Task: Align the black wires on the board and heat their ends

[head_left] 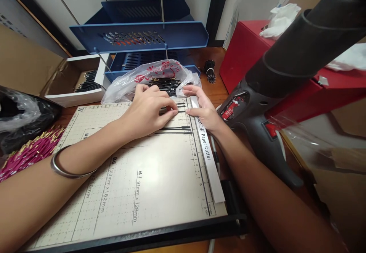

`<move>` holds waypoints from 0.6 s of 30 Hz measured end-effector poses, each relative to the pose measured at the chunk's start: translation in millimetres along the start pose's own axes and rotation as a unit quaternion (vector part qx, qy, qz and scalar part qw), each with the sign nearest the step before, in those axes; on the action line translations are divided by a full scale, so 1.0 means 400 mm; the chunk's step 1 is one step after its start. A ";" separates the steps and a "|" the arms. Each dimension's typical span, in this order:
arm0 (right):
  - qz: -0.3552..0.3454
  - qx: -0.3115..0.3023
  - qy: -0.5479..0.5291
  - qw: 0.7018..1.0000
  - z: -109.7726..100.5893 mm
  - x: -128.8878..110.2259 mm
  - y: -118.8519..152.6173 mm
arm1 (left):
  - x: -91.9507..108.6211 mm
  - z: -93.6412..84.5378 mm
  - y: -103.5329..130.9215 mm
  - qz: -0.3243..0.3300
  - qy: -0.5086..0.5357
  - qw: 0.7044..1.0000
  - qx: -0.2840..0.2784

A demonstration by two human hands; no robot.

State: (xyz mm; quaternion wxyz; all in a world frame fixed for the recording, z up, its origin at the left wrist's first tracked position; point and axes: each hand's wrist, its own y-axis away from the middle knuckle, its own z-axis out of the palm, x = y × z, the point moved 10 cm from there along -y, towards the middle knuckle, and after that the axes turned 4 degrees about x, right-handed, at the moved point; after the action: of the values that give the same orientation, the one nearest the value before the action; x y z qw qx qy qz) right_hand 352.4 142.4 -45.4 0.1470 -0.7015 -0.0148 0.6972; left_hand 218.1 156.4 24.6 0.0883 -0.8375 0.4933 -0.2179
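My left hand (154, 110) rests over the far part of a cream paper cutter board (166, 180), thumb and forefinger closed on a thin black cord (181, 111). The cord's end points at the white "Paper Cutter" strip (210, 161) along the board's right side. My right hand (204, 110) is at the strip's far end, its thumb tip against the cord's end and its fingers spread from the thumb. More black cords (174, 128) lie side by side on the board, nearer to me. My left palm hides part of the cords.
Behind the board sits a clear plastic bag (128, 78) of black cords, beside a white box (77, 99) of similar ones. Magenta cords with gold tips (31, 150) lie left. A blue rack (137, 37), a red box (237, 54) and a dark tube-shaped machine (283, 62) stand around.
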 end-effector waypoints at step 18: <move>-0.007 -0.002 -0.008 1.000 0.004 0.000 0.000 | -0.006 0.002 0.000 -0.009 -0.004 1.000 0.000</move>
State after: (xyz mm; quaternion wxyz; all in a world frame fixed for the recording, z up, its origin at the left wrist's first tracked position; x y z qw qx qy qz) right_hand 350.9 142.7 -45.4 0.1506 -0.6959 -0.0222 0.7018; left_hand 217.4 158.3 23.4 0.0884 -0.8426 0.4856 -0.2154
